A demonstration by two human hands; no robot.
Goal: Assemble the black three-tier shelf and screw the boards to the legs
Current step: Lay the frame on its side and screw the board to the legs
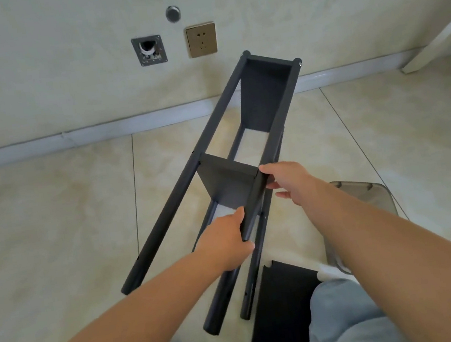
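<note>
Both my left hand (227, 238) and right hand (289, 182) grip one leg (254, 201) beside the fitted middle board (228, 182); beyond them the far board (264, 94) is on, and the third board (281, 301) lies loose below my wrists.

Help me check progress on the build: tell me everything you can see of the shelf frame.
The shelf frame is matte black, apparently metal, lying on its side on the tiled floor, its far end near the wall. Four round legs run lengthwise; two boards sit between them, one at the far end, one mid-length. The near leg ends are bare. The left hand and right hand both grip the upper right leg beside the middle board.
</note>
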